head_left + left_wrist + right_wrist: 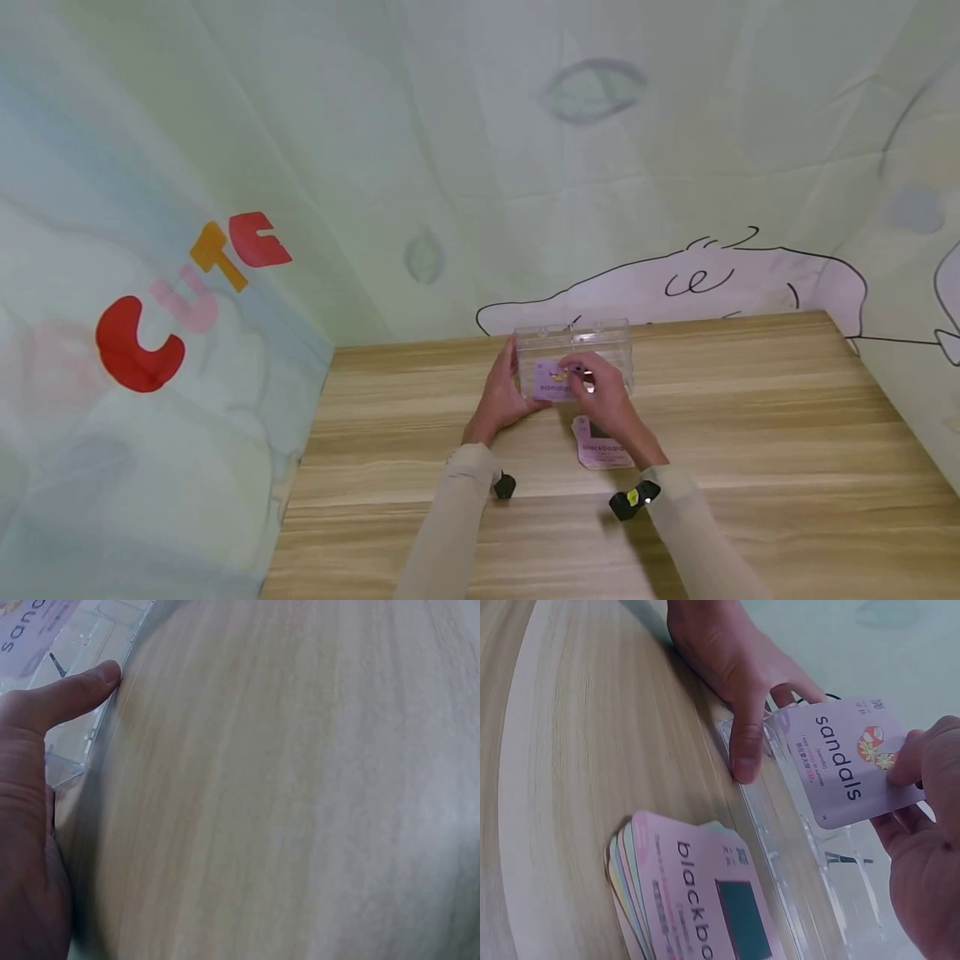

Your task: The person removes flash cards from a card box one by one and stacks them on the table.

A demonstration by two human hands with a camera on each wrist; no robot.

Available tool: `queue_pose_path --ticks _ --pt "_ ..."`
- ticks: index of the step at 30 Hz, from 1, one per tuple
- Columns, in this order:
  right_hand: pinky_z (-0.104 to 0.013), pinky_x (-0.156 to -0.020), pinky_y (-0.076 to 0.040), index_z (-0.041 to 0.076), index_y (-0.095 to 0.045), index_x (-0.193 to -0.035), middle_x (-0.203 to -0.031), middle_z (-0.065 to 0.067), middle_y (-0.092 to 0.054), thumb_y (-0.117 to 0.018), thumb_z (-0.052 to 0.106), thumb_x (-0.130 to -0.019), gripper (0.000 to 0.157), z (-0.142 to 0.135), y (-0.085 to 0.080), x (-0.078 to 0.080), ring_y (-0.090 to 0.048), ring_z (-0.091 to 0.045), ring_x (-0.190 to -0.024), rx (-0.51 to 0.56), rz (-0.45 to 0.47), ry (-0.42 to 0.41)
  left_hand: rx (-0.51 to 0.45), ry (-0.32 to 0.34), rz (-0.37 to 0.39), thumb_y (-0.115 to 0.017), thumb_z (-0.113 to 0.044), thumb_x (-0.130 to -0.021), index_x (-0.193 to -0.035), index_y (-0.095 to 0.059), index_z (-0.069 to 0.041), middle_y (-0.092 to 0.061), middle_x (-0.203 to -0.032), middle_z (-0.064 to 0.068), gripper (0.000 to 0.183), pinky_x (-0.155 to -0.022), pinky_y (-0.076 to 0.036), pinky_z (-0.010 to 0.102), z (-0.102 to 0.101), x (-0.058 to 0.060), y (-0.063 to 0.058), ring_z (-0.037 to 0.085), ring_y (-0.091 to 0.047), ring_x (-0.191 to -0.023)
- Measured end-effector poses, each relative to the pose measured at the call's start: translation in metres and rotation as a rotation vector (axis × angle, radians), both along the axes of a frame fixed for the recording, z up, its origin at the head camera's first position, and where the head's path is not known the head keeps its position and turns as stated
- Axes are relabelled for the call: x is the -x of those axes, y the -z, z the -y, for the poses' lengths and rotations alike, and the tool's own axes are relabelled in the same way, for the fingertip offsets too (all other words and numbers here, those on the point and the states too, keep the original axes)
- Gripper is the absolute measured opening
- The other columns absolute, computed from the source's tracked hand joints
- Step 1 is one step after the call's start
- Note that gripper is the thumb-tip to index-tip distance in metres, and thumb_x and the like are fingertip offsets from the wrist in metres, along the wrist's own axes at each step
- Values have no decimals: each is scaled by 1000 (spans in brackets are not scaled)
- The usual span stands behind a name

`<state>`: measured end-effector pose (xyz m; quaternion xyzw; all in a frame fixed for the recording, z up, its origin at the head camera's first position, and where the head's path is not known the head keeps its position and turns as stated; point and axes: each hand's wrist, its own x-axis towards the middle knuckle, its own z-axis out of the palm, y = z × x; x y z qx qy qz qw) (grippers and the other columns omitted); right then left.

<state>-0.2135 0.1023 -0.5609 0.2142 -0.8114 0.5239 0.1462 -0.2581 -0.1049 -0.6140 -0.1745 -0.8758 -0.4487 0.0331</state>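
Observation:
A clear plastic box stands near the back of the table. My left hand grips its left end, the thumb along the lower front edge and the other fingers round the side. Between thumb and fingers, my right hand pinches a purple flash card printed "sandals", with a picture of a pair of sandals. The card overlaps the front of the box in the head view. Just in front of the box lies a stack of flash cards, its top one pink and reading "blackboard", partly under the right forearm in the head view.
The wood-grain table meets a printed cloth backdrop at its back and left edges. Coloured letters reading "CUTE" show on the left cloth. Dark wrist cameras sit on both wrists.

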Motion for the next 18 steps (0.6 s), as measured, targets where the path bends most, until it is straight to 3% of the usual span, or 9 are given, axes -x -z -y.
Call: queue_pose_path --ticks 9,18 --pt "-31 -78 -56 10 -63 -112 -115 -4 -61 -62 -4 -86 30 -18 -3 -8 -59 -19 -99 -75 135 -20 -1 -12 74 -92 -31 -58 -155 -2 -23 -29 -152 6 132 -108 -33 25 -1 0 -4 19 -38 -134" --pt "-30 -73 -56 11 -64 -115 -116 -7 -61 -67 -2 -85 32 -35 -5 -18 -59 -21 -90 -88 310 -92 44 -27 69 -90 -47 -57 -154 2 -27 -31 -151 6 135 -108 -35 27 0 -3 -5 19 -41 -132"
